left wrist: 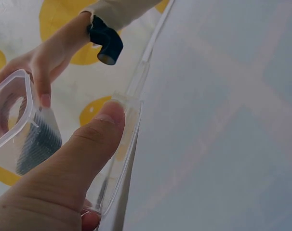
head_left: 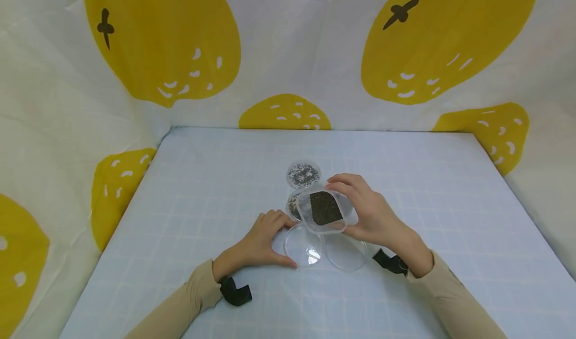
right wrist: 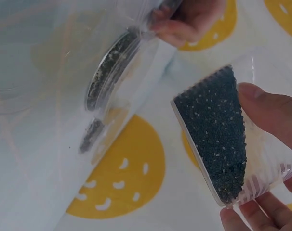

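Note:
My right hand (head_left: 375, 214) grips a clear plastic container (head_left: 303, 210), held tilted above the table. Dark seeds (right wrist: 213, 134) with a few pale ones among them are banked along one side of it, inside the wall. On the table my left hand (head_left: 265, 239) holds a clear petri dish (head_left: 297, 246), thumb at its near edge and fingers at the far edge. The thumb (left wrist: 100, 132) presses the dish's rim in the left wrist view. A second clear round dish or lid (head_left: 346, 261) lies just right of it, partly under the container.
Two round dishes stand behind, in line away from me: a nearer dish (head_left: 289, 213) of seeds, partly hidden by the container, and a farther dish (head_left: 303, 185) of mixed black and white seeds. A pale checked cloth (head_left: 216, 179) covers the table. Behind hangs a lemon-patterned curtain (head_left: 301, 44).

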A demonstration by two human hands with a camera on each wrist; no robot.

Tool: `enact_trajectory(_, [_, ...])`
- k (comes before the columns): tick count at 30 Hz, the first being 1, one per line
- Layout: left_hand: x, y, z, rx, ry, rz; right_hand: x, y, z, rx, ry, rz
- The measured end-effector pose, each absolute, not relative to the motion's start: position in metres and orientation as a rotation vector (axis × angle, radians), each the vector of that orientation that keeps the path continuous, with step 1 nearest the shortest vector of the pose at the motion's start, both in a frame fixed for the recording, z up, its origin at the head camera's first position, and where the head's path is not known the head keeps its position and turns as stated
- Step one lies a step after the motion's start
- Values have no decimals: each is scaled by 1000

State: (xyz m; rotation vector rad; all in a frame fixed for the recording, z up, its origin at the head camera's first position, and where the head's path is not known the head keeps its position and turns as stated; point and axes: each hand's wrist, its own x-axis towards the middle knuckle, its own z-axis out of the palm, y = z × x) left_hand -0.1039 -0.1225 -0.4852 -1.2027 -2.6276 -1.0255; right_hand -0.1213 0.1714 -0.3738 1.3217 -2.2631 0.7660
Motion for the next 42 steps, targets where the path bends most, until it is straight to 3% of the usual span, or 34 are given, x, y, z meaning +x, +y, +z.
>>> enact_trajectory(42, [-103, -124, -485, -1192, -2664, -1000, -115, 157, -384, 1461, -2227, 597])
